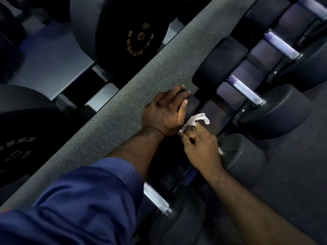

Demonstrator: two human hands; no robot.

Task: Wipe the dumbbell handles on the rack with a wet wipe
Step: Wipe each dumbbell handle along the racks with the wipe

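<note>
Dumbbell handles (244, 89) lie in a row across the lower tray of the rack (261, 50), each bar bridging two black heads, and the one being cleaned sits in the middle of the row, almost wholly hidden under the two hands. The left hand (164, 112), reaching out of a blue sleeve (85, 206), has its fingers curled over the top of that bar's dumbbell head (192, 106) on the side next to the speckled grey band (123, 103), and appears to steady it. The right hand (200, 145) comes in from the lower right and pinches a crumpled white wet wipe (196, 119) in its fingertips, with the wipe just beside the gripped head, at what looks like that end of the bar; whether it wraps the bar or only rests on it cannot be told. Only the chrome collar (220, 151) at the far end of this bar shows. The step in hand looks like the wipe of this one handle, begun at its inner end. Next, the cloth would need to be drawn along the knurled bar towards the collar, with the head held firm so the weight does not roll. After that, the nearer handle (155, 195) by the sleeve and those further along the row appear open to reach.
</note>
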